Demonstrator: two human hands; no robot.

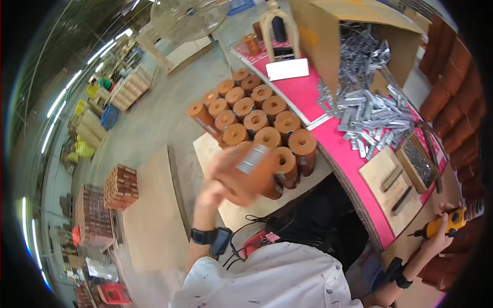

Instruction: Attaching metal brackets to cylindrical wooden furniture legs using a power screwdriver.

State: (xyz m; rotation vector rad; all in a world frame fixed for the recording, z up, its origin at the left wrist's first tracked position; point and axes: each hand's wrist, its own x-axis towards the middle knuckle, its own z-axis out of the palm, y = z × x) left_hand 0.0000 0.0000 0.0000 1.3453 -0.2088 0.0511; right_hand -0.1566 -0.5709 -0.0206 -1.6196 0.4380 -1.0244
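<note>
My left hand, smeared by motion, is closed round an orange-brown wooden cylinder with a silver metal plate on its side. It holds the cylinder tilted above the near edge of a group of similar upright hollow cylinders. At the far right, my right hand grips a yellow and black power screwdriver, its dark bit pointing left. Nearest to that hand is a wooden board bearing a short wooden stick and a dark slim tool.
A pink-covered table carries a heap of silver metal pieces spilling from a cardboard box. Beside them are a tray of small screws and a lit white screen. Brown cylinders are stacked at right. A fan stands behind.
</note>
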